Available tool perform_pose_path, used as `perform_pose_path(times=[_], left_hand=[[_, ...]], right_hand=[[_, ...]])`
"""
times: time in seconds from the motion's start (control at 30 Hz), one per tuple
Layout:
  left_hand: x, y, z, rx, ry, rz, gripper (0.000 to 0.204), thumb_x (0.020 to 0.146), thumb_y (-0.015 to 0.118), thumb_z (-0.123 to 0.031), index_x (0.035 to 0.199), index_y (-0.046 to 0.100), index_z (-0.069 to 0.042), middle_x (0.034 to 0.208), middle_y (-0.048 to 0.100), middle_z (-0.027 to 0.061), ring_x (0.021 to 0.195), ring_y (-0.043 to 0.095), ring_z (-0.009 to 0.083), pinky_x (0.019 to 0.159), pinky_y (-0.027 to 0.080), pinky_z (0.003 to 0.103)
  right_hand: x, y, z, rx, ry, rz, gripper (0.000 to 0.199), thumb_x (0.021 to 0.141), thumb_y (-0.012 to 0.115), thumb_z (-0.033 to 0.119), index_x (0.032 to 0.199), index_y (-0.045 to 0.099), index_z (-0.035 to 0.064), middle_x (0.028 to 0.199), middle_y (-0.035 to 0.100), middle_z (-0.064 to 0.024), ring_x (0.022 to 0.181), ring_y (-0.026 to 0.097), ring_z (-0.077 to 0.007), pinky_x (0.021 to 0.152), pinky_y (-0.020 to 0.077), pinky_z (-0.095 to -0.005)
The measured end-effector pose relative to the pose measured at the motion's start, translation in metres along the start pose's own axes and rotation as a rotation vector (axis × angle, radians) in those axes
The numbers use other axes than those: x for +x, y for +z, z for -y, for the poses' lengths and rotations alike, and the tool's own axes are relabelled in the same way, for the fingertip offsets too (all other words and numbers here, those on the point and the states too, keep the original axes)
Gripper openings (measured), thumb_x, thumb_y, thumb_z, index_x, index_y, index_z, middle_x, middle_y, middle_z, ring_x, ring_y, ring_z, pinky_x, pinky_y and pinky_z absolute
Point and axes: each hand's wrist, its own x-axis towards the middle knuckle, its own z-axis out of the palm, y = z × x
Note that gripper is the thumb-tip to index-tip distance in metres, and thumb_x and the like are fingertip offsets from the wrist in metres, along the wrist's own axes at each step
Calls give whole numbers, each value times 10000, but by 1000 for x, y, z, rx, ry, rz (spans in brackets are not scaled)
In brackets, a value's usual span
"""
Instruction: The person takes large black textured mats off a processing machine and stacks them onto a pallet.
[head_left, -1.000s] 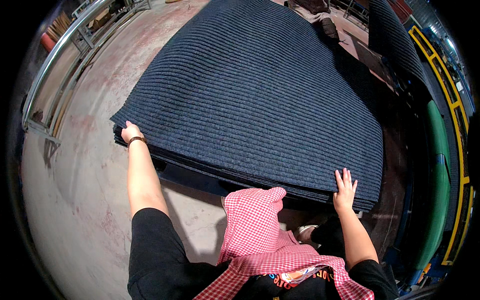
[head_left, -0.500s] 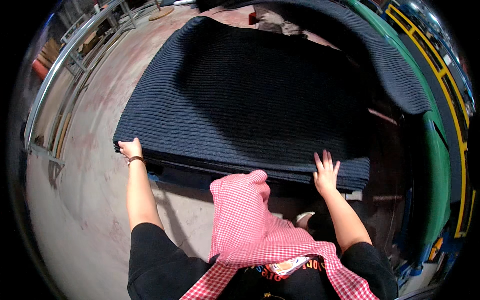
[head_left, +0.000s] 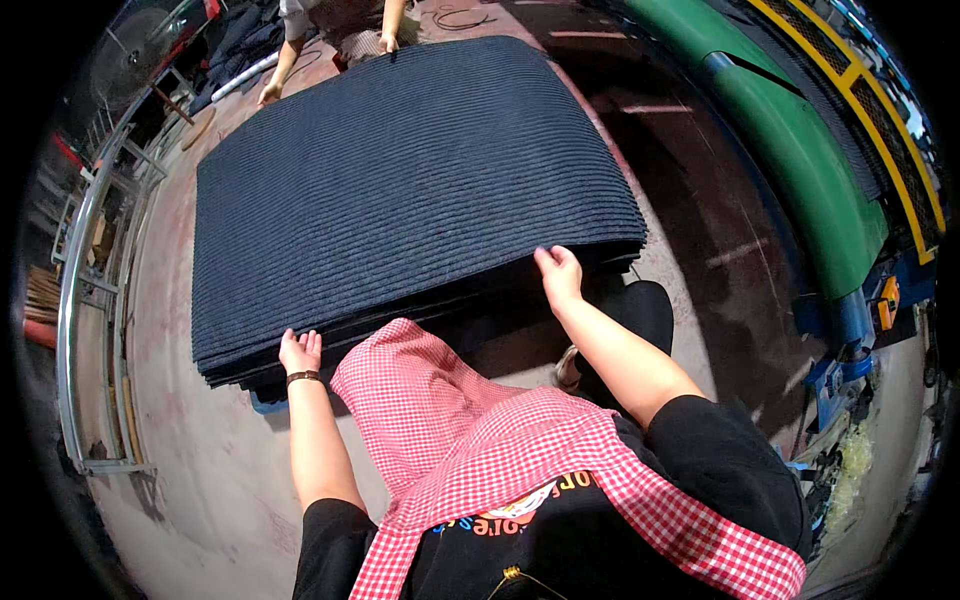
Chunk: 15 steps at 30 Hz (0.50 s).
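Both bare forearms rise from the lower edge of the frame, reaching forward and spread apart. The left hand (head_left: 300, 352) sits left of centre, fingers extended and pointing up the frame, palm down, with a dark band around the wrist. The right hand (head_left: 559, 273) lies higher, just right of centre, fingers curled downward at their tips, its forearm angled from the lower right.

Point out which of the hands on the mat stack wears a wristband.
The left hand, at the near left edge of the mat stack; a dark band circles its wrist, unlike the bare others.
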Motion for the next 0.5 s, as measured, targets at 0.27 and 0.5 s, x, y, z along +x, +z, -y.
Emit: perform_pose_path(times=[0.27,0.5], left_hand=[[-6,40,16,70,6,-202,344,730,582,-159,1034,469,-46,924,446,108,814,447,211,800,446,395],[-54,60,33,371,179,-102,374,648,609,-96,993,497,-5,980,504,112,827,487,226,645,424,380]], right_hand=[[56,-2,19,412,625,-308,214,751,619,86,762,542,-113,695,591,-141,461,543,-176,406,427,-285],[64,-27,-13,372,584,-180,180,753,620,93,778,546,-70,658,583,-127,456,545,-192,403,417,-290]])
